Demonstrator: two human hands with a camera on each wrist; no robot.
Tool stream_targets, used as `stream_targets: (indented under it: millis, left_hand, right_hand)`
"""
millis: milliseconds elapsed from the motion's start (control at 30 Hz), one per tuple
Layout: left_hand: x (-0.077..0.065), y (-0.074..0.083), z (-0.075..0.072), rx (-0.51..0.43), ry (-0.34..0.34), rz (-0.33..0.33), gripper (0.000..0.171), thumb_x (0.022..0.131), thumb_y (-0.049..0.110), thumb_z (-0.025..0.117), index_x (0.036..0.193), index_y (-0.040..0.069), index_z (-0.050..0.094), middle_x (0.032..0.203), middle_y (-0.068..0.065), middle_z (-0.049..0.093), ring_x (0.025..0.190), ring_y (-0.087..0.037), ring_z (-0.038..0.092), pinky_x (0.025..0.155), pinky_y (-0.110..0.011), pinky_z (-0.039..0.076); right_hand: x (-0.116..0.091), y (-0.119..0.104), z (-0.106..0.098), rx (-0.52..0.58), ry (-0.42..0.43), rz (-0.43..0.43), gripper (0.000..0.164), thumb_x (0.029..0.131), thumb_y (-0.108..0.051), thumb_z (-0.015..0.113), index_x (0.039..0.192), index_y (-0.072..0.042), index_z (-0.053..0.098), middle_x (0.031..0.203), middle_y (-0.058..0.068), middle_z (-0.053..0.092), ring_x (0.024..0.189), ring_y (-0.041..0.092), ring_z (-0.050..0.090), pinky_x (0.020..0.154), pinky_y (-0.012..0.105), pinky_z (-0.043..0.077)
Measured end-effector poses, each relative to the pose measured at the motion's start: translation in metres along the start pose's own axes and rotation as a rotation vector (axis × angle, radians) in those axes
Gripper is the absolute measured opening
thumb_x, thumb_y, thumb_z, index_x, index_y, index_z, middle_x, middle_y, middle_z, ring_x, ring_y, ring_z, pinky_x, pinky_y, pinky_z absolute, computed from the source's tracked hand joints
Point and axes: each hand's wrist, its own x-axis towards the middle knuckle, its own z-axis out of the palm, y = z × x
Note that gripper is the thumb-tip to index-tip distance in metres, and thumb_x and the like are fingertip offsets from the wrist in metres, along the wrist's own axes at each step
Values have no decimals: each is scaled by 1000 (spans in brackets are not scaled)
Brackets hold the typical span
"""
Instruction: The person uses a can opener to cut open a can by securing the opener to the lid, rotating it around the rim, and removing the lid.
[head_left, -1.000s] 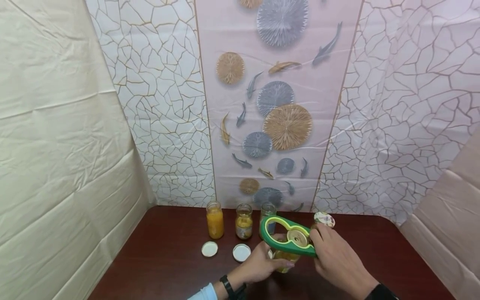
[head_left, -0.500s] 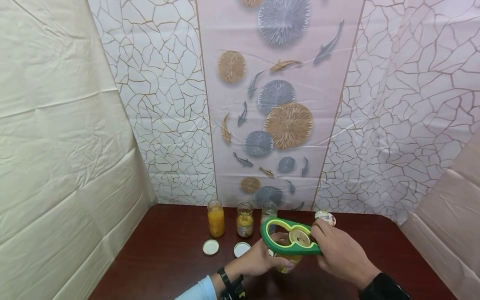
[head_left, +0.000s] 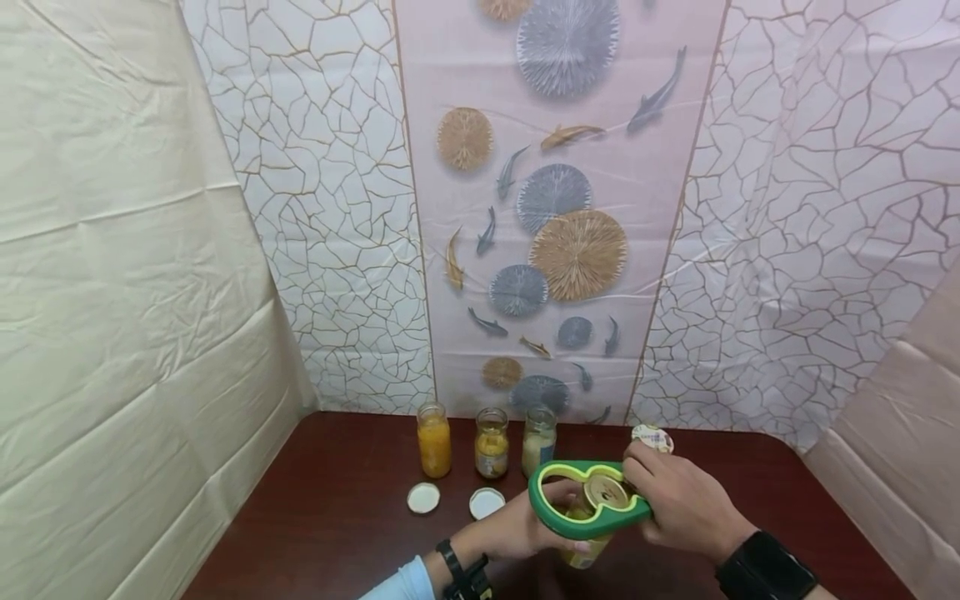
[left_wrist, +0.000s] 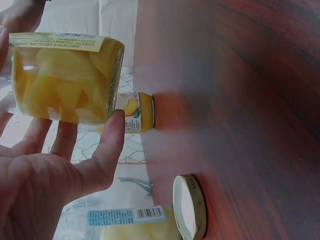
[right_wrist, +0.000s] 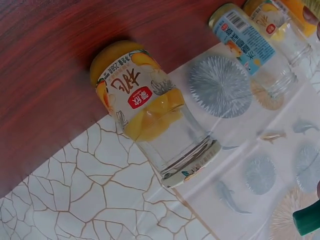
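A green plastic jar opener with yellow-green inner edges (head_left: 588,527) is the landmark, held out over a dark red-brown glossy table (head_left: 322,542). The right hand (head_left: 678,500) is at its right end, fingers curled around the handle in a firm grasp. The round gold metal lid (head_left: 606,492) of a clear glass jar of yellow fruit pieces (left_wrist: 65,85) shows within the opener's right-hand opening; how tightly the opener bites on it cannot be told. That jar is directly below the opener, tilted slightly, and the left hand (head_left: 525,531), to the opener's lower left, grasps its body, one finger set against the edge of the base. Behind the opener and to its left stand, from far to near, a tall glass jar of orange contents (head_left: 435,446), a short glass jar of yellow fruit (head_left: 491,454) and a glass jar of pale contents with a blue label (head_left: 538,446), all three uncovered. Also left of the opener lie two round white lids (head_left: 423,497) (head_left: 486,502), in front of the first two jars. Behind the opener and to its right, a peach-labelled glass jar with a printed white lid (right_wrist: 140,105) stands upright, partly hidden by the right hand in the head view. A black watch (head_left: 765,567) is on the right wrist, right of the opener, and a pale blue sleeve (head_left: 401,583) shows to its lower left.
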Motion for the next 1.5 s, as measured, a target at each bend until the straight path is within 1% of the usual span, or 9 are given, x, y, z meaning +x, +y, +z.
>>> stream_targets:
  millis: [167, 400, 533, 800, 933, 1200, 1367, 1433, 1500]
  left_hand:
    - [2, 0, 3, -16, -10, 9, 56, 100, 21, 69, 151, 28, 47, 147, 3, 57, 131, -9, 53, 101, -30, 51]
    - [2, -4, 5, 44, 25, -16, 56, 98, 25, 71, 149, 33, 49, 142, 8, 60, 128, -7, 55, 100, -30, 52]
    - [2, -6, 7, 72, 46, -27, 56, 97, 26, 73, 147, 35, 51, 138, 10, 63, 125, -5, 57, 98, -28, 52]
    - [4, -9, 10, -55, -15, 21, 54, 99, 26, 70, 149, 27, 48, 136, 4, 65, 120, -9, 62, 97, -29, 54]
    - [4, -11, 11, -77, -28, 37, 53, 100, 27, 69, 149, 25, 49, 133, 2, 66, 117, -10, 64, 96, -30, 55]
    - [1, -18, 10, -28, 42, -6, 49, 99, 20, 70, 144, 26, 53, 135, 7, 66, 120, -8, 62, 103, -29, 50]
    - [-4, -19, 5, -9, 58, 21, 45, 100, 18, 67, 143, 23, 56, 143, 2, 61, 131, -9, 54, 112, -36, 43]
    - [-7, -18, 2, -7, 60, 35, 47, 100, 17, 67, 145, 25, 54, 146, 2, 58, 131, -11, 53, 111, -39, 44]
    - [-13, -17, -2, -25, 67, 8, 51, 100, 19, 68, 147, 29, 52, 147, 5, 57, 132, -11, 53, 106, -37, 48]
  right_hand:
    - [-2, 0, 0, -9, 9, 8, 45, 52, -9, 81, 84, -18, 50, 89, -6, 46, 66, 4, 36, 54, 21, 34]
    - [-7, 0, 2, -11, 16, 9, 47, 54, -12, 86, 86, -17, 52, 94, -3, 53, 68, 4, 42, 53, 22, 40]
    - [-10, -1, 3, -12, 27, 14, 45, 54, -11, 84, 86, -16, 52, 95, -2, 54, 67, 4, 41, 53, 21, 37]
    - [-15, -2, 7, -4, 17, 34, 49, 54, -14, 88, 84, -17, 50, 90, -7, 47, 67, 2, 37, 54, 20, 34]
    - [-16, -1, 7, -3, 22, 34, 48, 54, -14, 87, 84, -17, 50, 88, -7, 45, 66, 3, 36, 54, 20, 33]
    - [-16, 0, 6, -13, 46, 45, 45, 53, -12, 83, 84, -17, 50, 90, -5, 48, 66, 4, 39, 53, 21, 37]
    - [-18, 3, 5, -31, 41, 73, 45, 52, -9, 80, 82, -18, 49, 88, -6, 48, 65, 4, 38, 53, 21, 36]
    - [-20, 5, 4, -34, 44, 80, 45, 52, -8, 80, 81, -18, 48, 87, -7, 46, 65, 3, 36, 52, 20, 34]
    - [-24, 7, 2, -42, 45, 86, 45, 51, -9, 80, 81, -18, 48, 86, -7, 45, 65, 3, 35, 53, 20, 32]
